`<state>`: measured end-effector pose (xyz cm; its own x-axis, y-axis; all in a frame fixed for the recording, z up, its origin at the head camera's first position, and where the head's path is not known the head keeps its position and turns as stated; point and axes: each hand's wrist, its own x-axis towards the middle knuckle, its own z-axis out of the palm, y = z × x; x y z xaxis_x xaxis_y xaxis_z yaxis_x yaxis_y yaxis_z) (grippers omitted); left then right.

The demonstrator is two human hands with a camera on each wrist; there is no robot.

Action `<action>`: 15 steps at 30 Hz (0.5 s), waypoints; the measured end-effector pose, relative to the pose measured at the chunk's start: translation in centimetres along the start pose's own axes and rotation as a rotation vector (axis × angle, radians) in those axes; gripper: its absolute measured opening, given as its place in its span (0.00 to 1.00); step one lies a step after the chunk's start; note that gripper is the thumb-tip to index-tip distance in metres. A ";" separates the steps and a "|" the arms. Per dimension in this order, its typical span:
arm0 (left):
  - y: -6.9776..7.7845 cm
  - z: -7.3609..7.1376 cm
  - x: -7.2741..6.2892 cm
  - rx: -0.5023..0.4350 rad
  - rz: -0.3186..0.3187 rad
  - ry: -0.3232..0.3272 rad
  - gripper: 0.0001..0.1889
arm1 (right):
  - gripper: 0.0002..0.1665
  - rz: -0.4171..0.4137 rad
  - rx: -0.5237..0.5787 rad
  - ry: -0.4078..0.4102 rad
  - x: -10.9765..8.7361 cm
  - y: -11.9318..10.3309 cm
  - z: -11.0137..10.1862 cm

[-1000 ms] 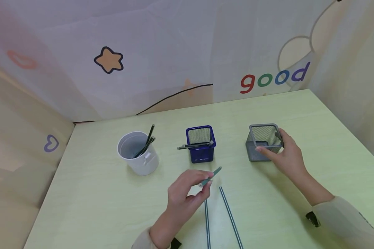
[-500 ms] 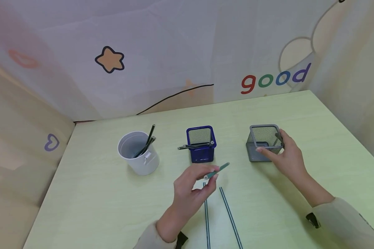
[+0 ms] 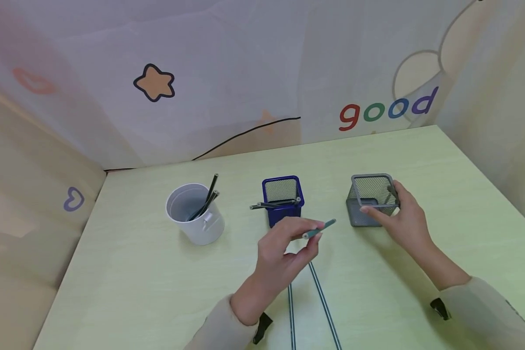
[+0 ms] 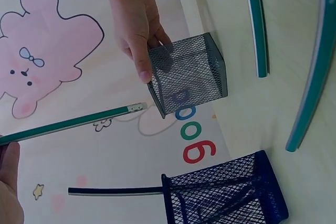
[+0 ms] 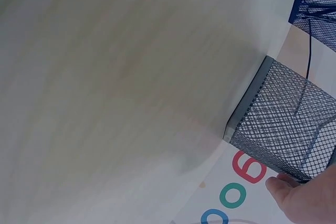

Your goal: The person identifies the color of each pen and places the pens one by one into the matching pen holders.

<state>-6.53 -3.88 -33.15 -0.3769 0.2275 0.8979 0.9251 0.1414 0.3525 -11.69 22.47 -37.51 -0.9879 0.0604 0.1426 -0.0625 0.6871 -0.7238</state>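
Note:
Held up over the table, a green-and-white pencil (image 3: 331,223) is pinched between the thumb and fingers of my left hand (image 3: 273,260). Its metal-banded eraser end (image 4: 137,106) points toward the grey mesh pencil holder (image 4: 186,72) in the left wrist view. My right hand (image 3: 404,218) grips that holder at its right side, thumb on the front rim. Through the mesh, no pencils show inside it. The blue mesh pencil holder (image 3: 284,211), partly behind my left hand, has several dark pencils leaning in it.
A white cup (image 3: 205,231) with several pencils stands on the left. Two green-striped pencils lie on the table, one right (image 3: 325,306) and one left (image 3: 291,316), near the front edge of the head view. Printed cloth (image 3: 245,63) encloses the table's back and sides.
My left hand has moved right and away from me with the pencil, now overlapping the blue holder's lower part. The right hand keeps its grip on the grey holder.

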 end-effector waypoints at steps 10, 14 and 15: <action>-0.4 0.7 1.7 0.006 0.024 0.009 0.14 | 0.55 -0.011 0.004 0.011 -0.1 0.1 0.0; -0.4 1.1 2.1 -0.023 0.027 0.024 0.13 | 0.56 -0.006 0.003 0.008 0.0 0.1 0.0; -0.4 1.2 2.3 -0.028 0.030 0.028 0.13 | 0.55 -0.007 0.003 0.009 0.0 0.0 0.0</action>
<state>-7.77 -2.30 -31.54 -0.3481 0.2043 0.9149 0.9370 0.1082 0.3323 -11.65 22.52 -37.53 -0.9861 0.0621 0.1539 -0.0700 0.6855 -0.7247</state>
